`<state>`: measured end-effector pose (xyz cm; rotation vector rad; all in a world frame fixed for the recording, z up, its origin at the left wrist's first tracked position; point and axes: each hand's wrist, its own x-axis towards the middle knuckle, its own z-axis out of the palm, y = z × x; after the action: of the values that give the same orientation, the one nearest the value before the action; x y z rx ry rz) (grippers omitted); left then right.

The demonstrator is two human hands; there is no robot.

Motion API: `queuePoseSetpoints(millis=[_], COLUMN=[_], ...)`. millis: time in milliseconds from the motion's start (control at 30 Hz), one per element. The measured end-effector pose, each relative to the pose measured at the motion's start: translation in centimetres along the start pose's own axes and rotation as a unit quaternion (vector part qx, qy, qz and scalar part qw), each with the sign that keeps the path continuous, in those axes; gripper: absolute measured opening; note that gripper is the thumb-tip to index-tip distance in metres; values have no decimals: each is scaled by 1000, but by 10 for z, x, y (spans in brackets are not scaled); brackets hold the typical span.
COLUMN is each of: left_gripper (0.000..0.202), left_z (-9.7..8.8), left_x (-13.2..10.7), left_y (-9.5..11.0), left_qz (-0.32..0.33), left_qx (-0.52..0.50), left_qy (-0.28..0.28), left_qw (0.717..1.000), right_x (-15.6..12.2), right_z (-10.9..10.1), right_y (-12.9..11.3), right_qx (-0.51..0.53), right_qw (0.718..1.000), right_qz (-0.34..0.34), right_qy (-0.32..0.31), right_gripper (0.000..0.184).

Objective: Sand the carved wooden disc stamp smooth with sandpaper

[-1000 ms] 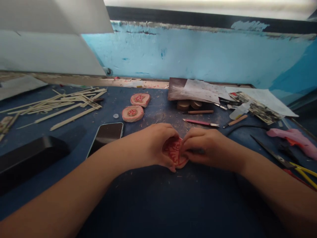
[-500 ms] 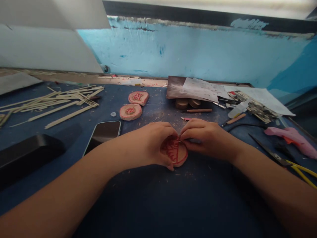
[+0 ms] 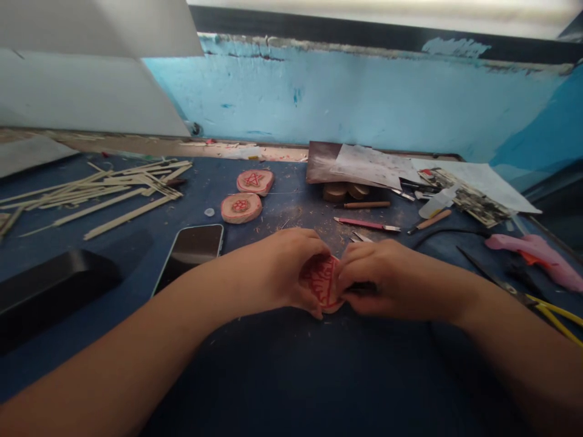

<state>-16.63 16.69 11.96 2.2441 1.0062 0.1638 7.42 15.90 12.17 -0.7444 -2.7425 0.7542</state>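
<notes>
A small wooden disc with red thread patterns (image 3: 322,281) lies on the dark blue work surface (image 3: 282,376) between my hands. My left hand (image 3: 282,270) curls round its left edge and holds it down. My right hand (image 3: 387,276) is closed beside its right edge, fingers pinched on a thin dark tool that I cannot make out clearly. Two more wooden discs with red thread designs (image 3: 241,207) (image 3: 255,181) lie further back to the left.
A phone (image 3: 191,252) lies left of my hands, a black box (image 3: 50,288) further left. Wooden sticks (image 3: 104,191) spread at the back left. Carving tools (image 3: 367,224), papers (image 3: 373,164), a pink glue gun (image 3: 537,252) and yellow-handled pliers (image 3: 537,300) crowd the right.
My right hand, raised at the disc's top edge half a second ago, has come back down to its right side. The left hand has stayed on the disc.
</notes>
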Motion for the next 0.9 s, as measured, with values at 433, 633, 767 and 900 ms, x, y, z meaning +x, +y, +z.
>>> queuePoseSetpoints(millis=[433,633,767,900], left_gripper=[67,64,69,65], left_z=[-1,-2,-1,1], left_x=[0,1,0,-1], left_y=[-1,2,3,3], left_qz=[6,7,7,2], left_qx=[-1,14,4,16], left_qy=[-1,-6,-14,-15], left_qw=[1000,1000,1000,1000], right_x=[-4,-2,-3,-6], right_z=[1,1,4,7], right_y=[1,4,-8,-9], right_qx=[5,-52,5,-29], right_qw=[1000,997,1000,998], right_qz=[3,14,9,28], right_qy=[17,50,11,50], right_gripper=[22,15,19,13])
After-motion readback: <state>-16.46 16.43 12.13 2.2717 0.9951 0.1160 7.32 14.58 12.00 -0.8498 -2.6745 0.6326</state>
